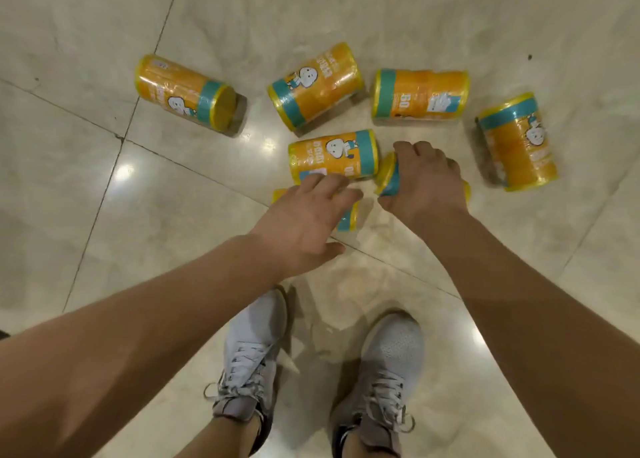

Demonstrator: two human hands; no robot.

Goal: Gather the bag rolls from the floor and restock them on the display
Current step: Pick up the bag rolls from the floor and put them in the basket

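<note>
Gathering step in hand. My right hand (426, 183) grips one bag roll (388, 177) on the floor (104, 180). My left hand (304, 215), fingers spread, covers a second roll (349, 219). Next, I judge: close left, lift both.

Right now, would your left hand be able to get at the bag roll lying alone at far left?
Probably yes. The left hand is open and grips nothing, and only bare floor lies between it and the far-left bag roll, though a longer stretch looks needed.
</note>
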